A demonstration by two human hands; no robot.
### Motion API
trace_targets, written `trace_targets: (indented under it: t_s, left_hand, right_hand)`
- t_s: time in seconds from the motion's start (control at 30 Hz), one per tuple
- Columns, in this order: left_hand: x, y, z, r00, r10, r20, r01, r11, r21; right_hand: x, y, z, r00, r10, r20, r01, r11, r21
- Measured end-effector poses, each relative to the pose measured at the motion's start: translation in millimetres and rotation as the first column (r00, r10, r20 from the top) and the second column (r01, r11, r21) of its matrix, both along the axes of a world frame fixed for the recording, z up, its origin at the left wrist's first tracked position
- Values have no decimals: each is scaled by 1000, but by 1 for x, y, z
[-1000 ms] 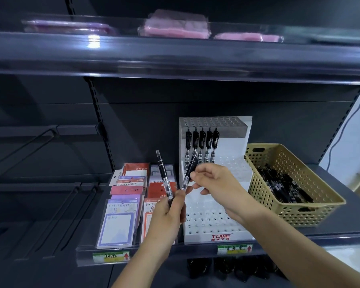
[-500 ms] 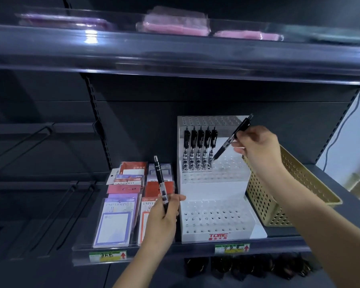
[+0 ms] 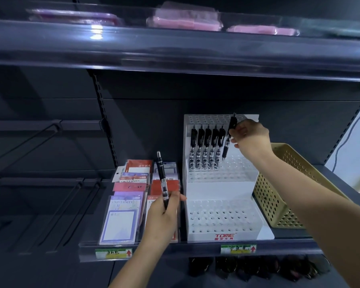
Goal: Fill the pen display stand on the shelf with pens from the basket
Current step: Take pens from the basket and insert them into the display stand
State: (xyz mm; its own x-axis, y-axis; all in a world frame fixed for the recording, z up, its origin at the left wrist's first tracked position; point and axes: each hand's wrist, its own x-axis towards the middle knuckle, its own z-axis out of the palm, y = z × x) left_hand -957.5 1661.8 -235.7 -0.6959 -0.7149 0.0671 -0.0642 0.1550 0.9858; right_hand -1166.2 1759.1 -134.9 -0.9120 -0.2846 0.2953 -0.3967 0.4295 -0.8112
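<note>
A white stepped pen display stand (image 3: 220,188) stands on the shelf, with several black pens (image 3: 206,146) upright in the left holes of its upper tier. My right hand (image 3: 250,136) grips a black pen (image 3: 229,138) almost upright, its tip just above the upper tier, right of the standing row. My left hand (image 3: 164,213) holds a second black pen (image 3: 162,179) upright in front of the stationery packs, left of the stand. The yellow perforated basket (image 3: 279,196) sits right of the stand, its inside hidden by my right arm.
Packs of notepads and cards (image 3: 125,208) lie left of the stand. An upper shelf (image 3: 175,48) with pink packets (image 3: 185,19) overhangs. Wire hooks (image 3: 40,183) stick out at the left. Dark items (image 3: 258,269) hang below the shelf edge.
My right hand carried its pen from my left hand up to the upper tier and turned it from slanted to nearly upright, tip down. The left hand stayed in place.
</note>
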Motion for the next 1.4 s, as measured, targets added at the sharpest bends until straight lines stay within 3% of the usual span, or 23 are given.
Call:
trace_targets:
  t_s: [0.23, 0.43, 0.67, 0.93, 1.03, 1.17, 1.27, 1.4]
  left_hand:
    - [1, 1, 4, 999, -42, -6, 42, 998, 43]
    - [0, -4, -6, 996, -89, -24, 91, 994, 54]
    - [-3, 0, -3, 994, -29, -105, 38, 996, 85]
    - [-4, 7, 5, 987, -127, -94, 123, 991, -51]
    - [-6, 14, 8, 983, -151, -107, 136, 981, -137]
    - [-11, 20, 5, 975, -182, -125, 160, 972, -172]
    - [-12, 24, 6, 972, -204, -114, 180, 966, -186]
    - [-11, 26, 5, 961, -272, -57, 253, 942, -223]
  right_hand:
    - [1, -2, -1, 998, 9, 63, -23, 975, 220]
    - [0, 0, -4, 997, 12, 77, -27, 979, 200]
    - [-1, 4, -10, 997, 24, 69, -37, 979, 198]
    - [14, 15, -20, 1000, 12, -3, -11, 994, 111]
    - [39, 19, -11, 987, 138, 82, -143, 988, 54]
    - [76, 22, -7, 849, 402, 343, -408, 911, -57]
    - [87, 22, -15, 785, 481, 391, -481, 870, -106]
    - [87, 24, -23, 765, 506, 399, -516, 852, -93]
